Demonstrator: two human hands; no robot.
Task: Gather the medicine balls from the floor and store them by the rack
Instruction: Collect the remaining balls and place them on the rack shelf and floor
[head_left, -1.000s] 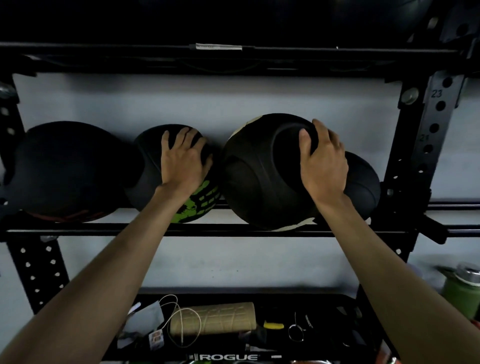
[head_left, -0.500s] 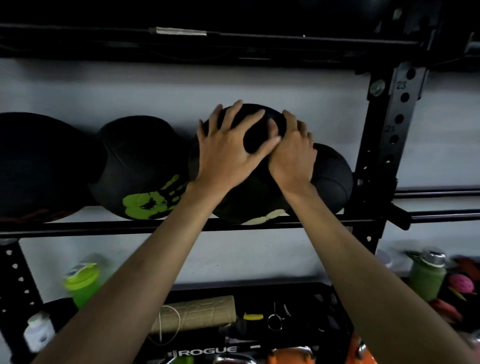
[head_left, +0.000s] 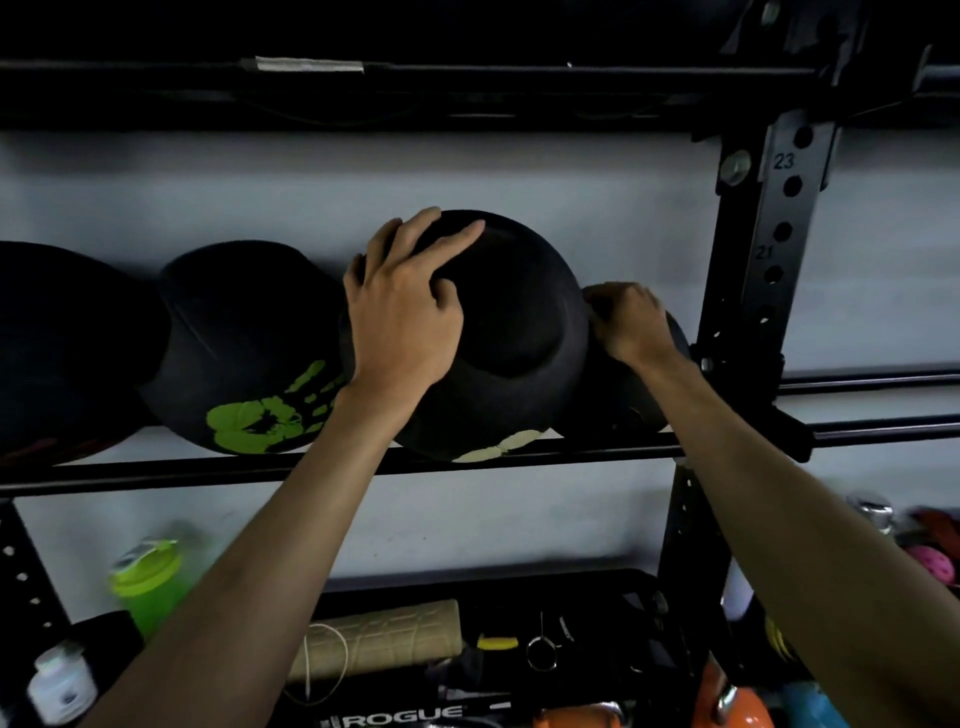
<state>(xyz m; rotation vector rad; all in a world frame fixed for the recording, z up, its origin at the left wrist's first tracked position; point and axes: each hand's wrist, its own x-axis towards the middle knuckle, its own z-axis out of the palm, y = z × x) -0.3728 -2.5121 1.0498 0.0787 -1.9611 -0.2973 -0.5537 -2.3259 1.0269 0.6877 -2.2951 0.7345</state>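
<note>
4 medicine balls sit in a row on the rack's middle shelf, resting on its front rail (head_left: 519, 457). At the shelf's left end is a large black ball (head_left: 57, 353), partly cut off by the frame. It touches a black ball with a green handprint (head_left: 244, 332).

Next comes a dented black ball (head_left: 519, 338) with a pale print on its underside. The left hand (head_left: 402, 312) lies on its upper left face, fingers spread across the top, thumb near the dent.

The right hand (head_left: 631, 322) is at the dented ball's right side, on top of a smaller black ball (head_left: 623, 410) that is wedged against the rack upright (head_left: 769, 249). Its fingers curl inward and their tips are hidden, so I cannot tell whether they grip anything.

On the shelf below are a green bottle (head_left: 148, 577) and a tan foam roller (head_left: 384, 636).
</note>
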